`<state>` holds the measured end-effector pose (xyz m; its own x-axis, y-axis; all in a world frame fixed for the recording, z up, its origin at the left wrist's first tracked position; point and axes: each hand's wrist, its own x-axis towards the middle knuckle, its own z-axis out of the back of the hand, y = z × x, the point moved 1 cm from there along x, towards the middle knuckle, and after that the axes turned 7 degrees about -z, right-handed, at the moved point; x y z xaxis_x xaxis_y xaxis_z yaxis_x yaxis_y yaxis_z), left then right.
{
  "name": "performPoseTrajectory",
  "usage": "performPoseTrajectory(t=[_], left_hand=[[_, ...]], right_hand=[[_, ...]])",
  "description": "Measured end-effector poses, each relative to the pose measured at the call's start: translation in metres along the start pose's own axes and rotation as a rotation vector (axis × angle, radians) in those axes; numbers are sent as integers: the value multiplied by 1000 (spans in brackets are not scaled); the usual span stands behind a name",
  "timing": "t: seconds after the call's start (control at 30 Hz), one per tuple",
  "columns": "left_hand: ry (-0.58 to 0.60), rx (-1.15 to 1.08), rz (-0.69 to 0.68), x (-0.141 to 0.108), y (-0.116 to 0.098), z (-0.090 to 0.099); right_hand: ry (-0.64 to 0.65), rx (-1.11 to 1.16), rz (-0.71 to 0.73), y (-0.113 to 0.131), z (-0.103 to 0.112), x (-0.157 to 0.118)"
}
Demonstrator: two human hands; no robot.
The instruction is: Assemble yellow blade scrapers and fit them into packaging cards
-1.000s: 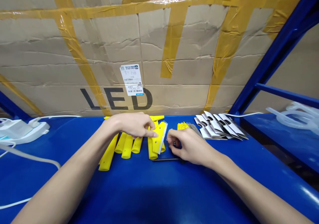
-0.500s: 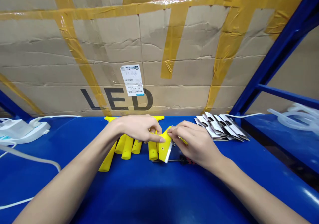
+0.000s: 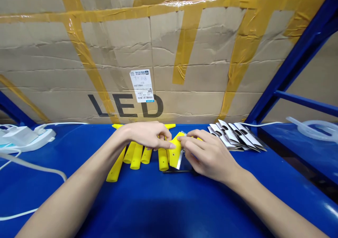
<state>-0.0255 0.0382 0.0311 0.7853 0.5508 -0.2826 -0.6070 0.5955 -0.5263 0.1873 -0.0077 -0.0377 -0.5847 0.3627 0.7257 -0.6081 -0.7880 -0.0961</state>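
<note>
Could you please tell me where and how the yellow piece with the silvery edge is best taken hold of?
I would pinch the yellow piece by its broad face, coming from the left, as the left hand does with its thumb on top. The silvery edge runs along the right side, so that side seems better avoided; the right hand is close there.

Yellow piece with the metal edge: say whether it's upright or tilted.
Tilted: the yellow piece in the left hand has its metal edge slanting, top rightward.
</note>
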Motion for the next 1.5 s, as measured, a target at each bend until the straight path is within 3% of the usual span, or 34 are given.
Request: performPoseTrajectory(t=[0.1,0.27,0.37,0.47,0.57,1.23,1.5], left_hand=[[-5,-6,37,0,0,1],[-10,21,94,-3,7,3],[-21,21,131,-6,12,5],[-33,24,144,-9,13,8],[-27,45,153,-11,11,8],[-27,49,151,-8,12,6],[-20,69,150,-7,12,6]], right_hand=[[10,66,-61,1,0,1],[-31,278,-371,-6,-3,-1],[191,196,-441,-9,-7,-4],[454,128,-413,-8,-10,-6],[552,95,-401,-6,-12,-5],[540,244,-418,-7,-12,-7],[575,249,-504,-3,-17,-4]])
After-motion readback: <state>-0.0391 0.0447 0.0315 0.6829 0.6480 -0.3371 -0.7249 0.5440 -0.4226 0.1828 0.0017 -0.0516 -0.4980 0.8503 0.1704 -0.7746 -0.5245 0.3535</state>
